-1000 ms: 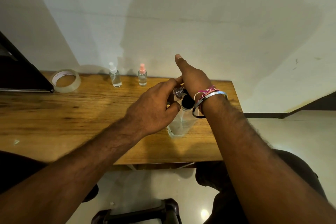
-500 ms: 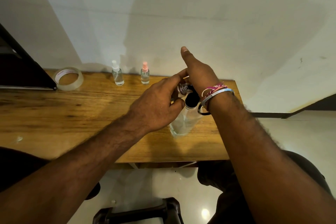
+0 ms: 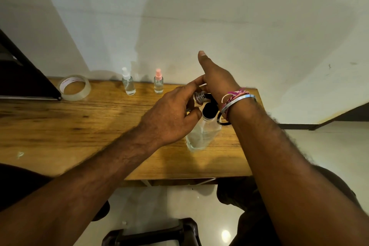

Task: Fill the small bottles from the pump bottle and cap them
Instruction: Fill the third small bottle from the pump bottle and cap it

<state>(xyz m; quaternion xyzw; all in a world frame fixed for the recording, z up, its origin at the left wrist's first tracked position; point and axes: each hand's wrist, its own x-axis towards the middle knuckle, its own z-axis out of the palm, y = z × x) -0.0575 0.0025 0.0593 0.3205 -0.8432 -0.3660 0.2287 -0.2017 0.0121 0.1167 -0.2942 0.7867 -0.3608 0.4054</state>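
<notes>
While your left hand curls round a small silver-necked bottle and holds it up against the black pump head, your right hand sits over the top of the pump bottle, thumb stuck out straight and away from the work. That pairing makes sense as a filling stance: one hand brings the little mouth to the nozzle, the other is placed to press down. Whether your right fingers are bent onto the pump or lying flat on it is hidden behind the back of the hand, so I cannot tell their set; only the thumb is plainly extended.

The small bottle lies pinched between your left forefinger above and thumb below, its metal collar showing just past the fingertips and touching or nearly touching the pump head. The clear pump bottle stands on the wooden table near its right end, directly under both hands, leaning slightly as seen here.

Two small spray bottles, a white-capped one and a pink-capped one, stand upright and capped by the wall, well apart from your hands; I judge those done. A roll of clear tape lies further left.
</notes>
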